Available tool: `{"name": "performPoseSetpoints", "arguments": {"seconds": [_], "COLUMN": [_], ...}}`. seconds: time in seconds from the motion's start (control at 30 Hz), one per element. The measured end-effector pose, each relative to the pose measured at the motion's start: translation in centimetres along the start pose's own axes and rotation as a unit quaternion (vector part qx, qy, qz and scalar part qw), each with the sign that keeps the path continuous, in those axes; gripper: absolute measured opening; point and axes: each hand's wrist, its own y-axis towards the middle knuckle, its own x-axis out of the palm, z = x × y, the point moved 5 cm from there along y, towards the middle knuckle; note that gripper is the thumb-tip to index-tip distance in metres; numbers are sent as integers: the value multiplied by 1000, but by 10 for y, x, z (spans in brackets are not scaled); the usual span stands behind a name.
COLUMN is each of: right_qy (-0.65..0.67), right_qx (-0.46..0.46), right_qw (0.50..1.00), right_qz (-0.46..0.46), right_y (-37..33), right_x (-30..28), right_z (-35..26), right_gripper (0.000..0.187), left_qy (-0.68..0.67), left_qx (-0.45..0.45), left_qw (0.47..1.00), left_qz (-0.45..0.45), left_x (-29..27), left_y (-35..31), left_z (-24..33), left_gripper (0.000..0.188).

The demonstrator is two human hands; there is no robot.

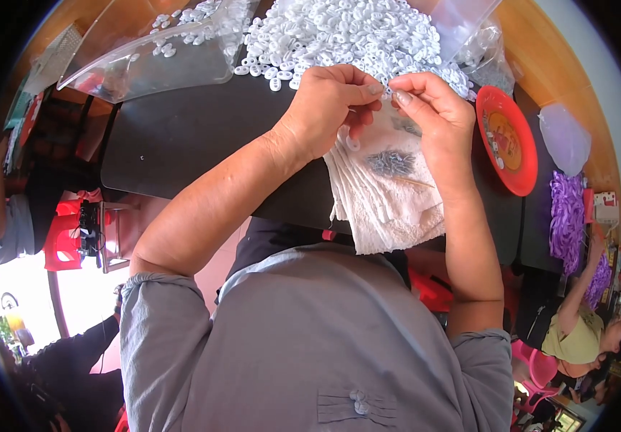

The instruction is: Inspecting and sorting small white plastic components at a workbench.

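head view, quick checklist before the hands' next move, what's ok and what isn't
1. Left hand and right hand close together, thumb and forefinger of each pinched: ok
2. What sits between the fingertips: cannot tell, too small
3. Pile of small white pieces on the table just beyond the hands: ok
4. White cloth wholly on the table: not ok, its near end reaches past the edge
5. Dark grey bundle of thin pieces lying on the cloth: ok
6. Red plate apart from the right hand, on its right: ok
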Motion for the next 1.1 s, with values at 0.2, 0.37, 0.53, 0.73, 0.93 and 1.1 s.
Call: {"name": "performPoseSetpoints", "arguments": {"seconds": [0.2, 0.37, 0.53, 0.73, 0.93, 1.1], "right_qy": [-30, -42, -59, -92, -90, -50], "right_qx": [-19, -36, -45, -72, -147, -152], "right_qw": [999, 998, 997, 993, 985, 987], "right_qz": [-11, -14, -12, -2, 17, 28], "right_y": [0, 0, -1, -2, -6, -7], "right_x": [0, 1, 1, 3, 11, 16], "right_z": [-1, -2, -4, -10, -14, -11], "right_gripper": [15, 15, 14, 11, 15, 18], "left_qy": [-2, 48, 67, 109, 104, 101], "left_qx": [27, 46, 51, 59, 68, 80], "left_qw": [1000, 998, 996, 992, 991, 989], "left_qz": [11, 19, 22, 26, 47, 71], "left_x": [1, 2, 2, 4, 6, 7], "left_y": [1, 0, -1, -4, -8, -9], "left_z": [1, 1, 2, 3, 1, 2], "left_gripper": [11, 10, 11, 11, 9, 7]}}
